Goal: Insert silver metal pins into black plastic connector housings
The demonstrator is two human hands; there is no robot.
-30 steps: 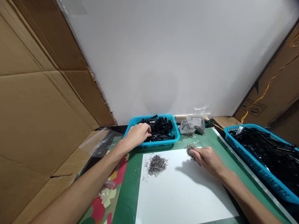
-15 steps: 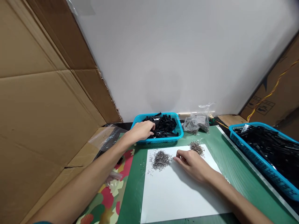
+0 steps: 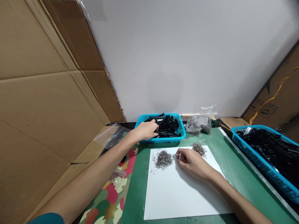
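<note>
Beyond the white sheet (image 3: 177, 199), in the blue basket (image 3: 161, 140), the left hand (image 3: 149, 129) curls over black parts (image 3: 171, 125), grip unclear; the right hand (image 3: 192, 161) has moved from the right pile (image 3: 199, 149) beside the left pile (image 3: 163, 159), seemingly pinching a picked-out thin metal piece (image 3: 178, 155).

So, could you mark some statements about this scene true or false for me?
1. The left hand reaches into a blue basket of black pieces. True.
2. Both hands are in that basket. False: the right hand is over a white sheet.
3. Only one loose pile of small metal bits shows. False: there are two, a left pile and a right pile.
4. Plastic bags lie to the right of the blue basket. True.
5. The white sheet rests on bare wood. False: it rests on a green mat.
</note>
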